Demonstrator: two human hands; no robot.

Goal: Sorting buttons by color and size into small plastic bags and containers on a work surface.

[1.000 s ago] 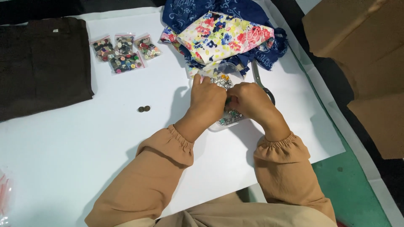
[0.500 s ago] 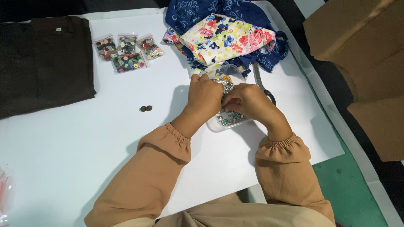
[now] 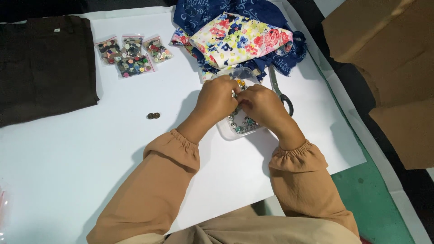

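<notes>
Both hands meet over one clear plastic bag of buttons [image 3: 242,123] that lies on the white sheet [image 3: 68,171], toward its right half and just short of the fabric at the far edge. The left hand [image 3: 216,98] is curled, its fingers bent down onto the upper part of the bag; the right hand [image 3: 262,106] is curled the same way, fingertips meeting the left's over the bag's mouth. Both seem to pinch the bag's top, though the fingertips are hidden behind the knuckles, so I cannot tell how firm the hold is. The bag's lower end shows below the hands, full of silver and green buttons.

Two small dark buttons [image 3: 153,115] lie side by side, touching, on the bare sheet to the left of the hands. Near the far edge, left of the middle, lie four small zip bags of mixed buttons [image 3: 132,55], close together and partly overlapping. One pair of scissors [image 3: 280,90] lies just right of the right hand, blades pointing to the far edge, tips under the fabric. At the far edge there is a floral cloth [image 3: 239,38] atop a dark blue patterned cloth [image 3: 203,11]. One folded dark brown garment [image 3: 43,65] covers the far left corner. Brown cardboard [image 3: 384,54] lies off the right edge.
</notes>
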